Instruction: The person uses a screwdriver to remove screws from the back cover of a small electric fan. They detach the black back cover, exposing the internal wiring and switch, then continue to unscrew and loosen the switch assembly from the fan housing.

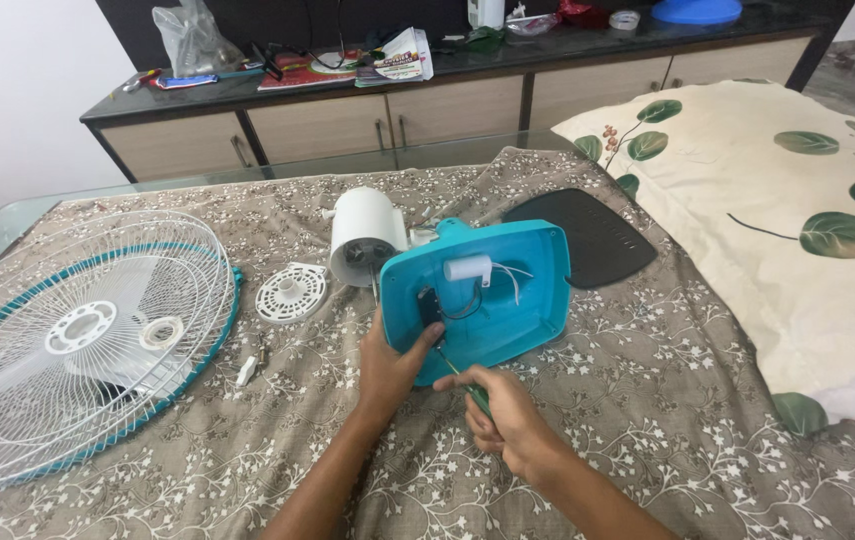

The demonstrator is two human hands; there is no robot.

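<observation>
Teal fan base (507, 300) is standing tilted on its edge on the floral brown cloth (647, 400), its hollow underside with wires and a white capacitor facing the camera, while the left hand (392, 365) is gripping its lower rim and the right hand (507, 415) is clenching a green-handled screwdriver (469, 390) pointed into it. Just behind are lying the white motor housing (367, 235) and a black cover plate (587, 235), with the wire fan guard (77, 340) sitting well to the left. Farther back, a crumpled clear plastic bag (192, 40) and colourful printed papers (402, 55) are resting on the dark-topped cabinet (447, 100), and a leaf-patterned pillow (787, 220) is lying to the right.

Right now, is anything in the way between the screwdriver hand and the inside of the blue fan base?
Nothing visible. The right hand points the screwdriver into the open blue base; the left hand grips its lower edge alongside.
</observation>
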